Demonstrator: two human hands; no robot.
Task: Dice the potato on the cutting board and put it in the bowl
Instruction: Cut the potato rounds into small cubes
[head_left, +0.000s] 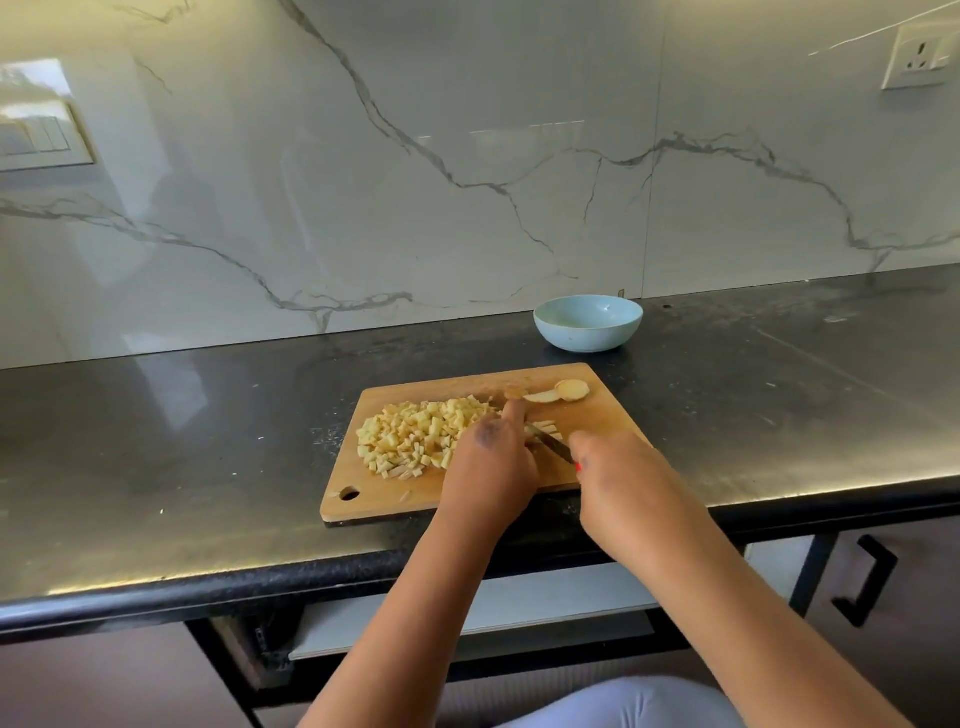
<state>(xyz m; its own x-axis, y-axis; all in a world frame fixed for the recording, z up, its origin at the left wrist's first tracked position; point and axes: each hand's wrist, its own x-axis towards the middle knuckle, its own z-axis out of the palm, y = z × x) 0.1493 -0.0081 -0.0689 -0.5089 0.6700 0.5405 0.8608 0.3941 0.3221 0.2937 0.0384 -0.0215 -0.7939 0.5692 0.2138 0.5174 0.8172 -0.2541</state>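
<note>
From my remote seat I see the wooden cutting board (467, 447) lying on the dark counter (182, 441). On the board's 9 o'clock half there is a heap of diced potato (415, 436), small pale yellow cubes. At the board's 1 o'clock corner lie a few potato slices (558, 392) not yet cut.

The left hand (491, 457) rests at the middle of the board, fingers bent down onto some potato strips (545, 427), with the index finger stretched toward 12 o'clock. How firmly it presses I cannot tell. The right hand (613, 478) is at 3 o'clock of the left one, closed around the handle of a knife (550, 444); the blade points toward 10 o'clock and reaches the strips just beside the left fingers. The two hands are near each other but not touching.

The light blue bowl (588, 322) stands at 12 o'clock from the board, close to the marble wall (467, 156), apart from the board. I see no potato inside it.
</note>
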